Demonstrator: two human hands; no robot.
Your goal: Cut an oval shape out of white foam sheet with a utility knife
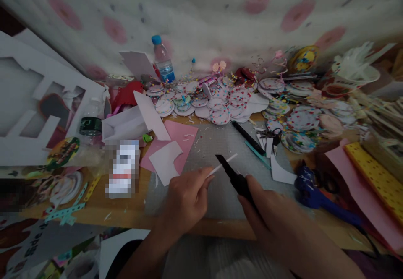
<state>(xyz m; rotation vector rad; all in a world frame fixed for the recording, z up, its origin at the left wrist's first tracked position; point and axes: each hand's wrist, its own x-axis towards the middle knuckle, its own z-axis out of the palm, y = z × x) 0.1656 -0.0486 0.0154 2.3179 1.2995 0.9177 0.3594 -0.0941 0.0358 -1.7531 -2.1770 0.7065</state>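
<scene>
Between its thumb and fingers my left hand (pixel 189 195) pinches a thin white stick (pixel 231 158), which points up and to the right. My right hand (pixel 267 212) is wrapped round a black utility knife (pixel 236 178). The knife's dark blade crosses the stick near its middle; whether it touches cannot be made out. Below both hands lies a grey cutting mat (pixel 217 140) with small white shavings on it. A white paper offcut (pixel 165 161) rests on a pink sheet (pixel 185 134), left of the stick.
Many decorated paper discs (pixel 220 102) are piled along the back, near a water bottle (pixel 163 63). A black pen-like tool (pixel 248 137) lies on the mat. At right is a blue glue gun (pixel 315 191); at left, an open white box (pixel 124 123).
</scene>
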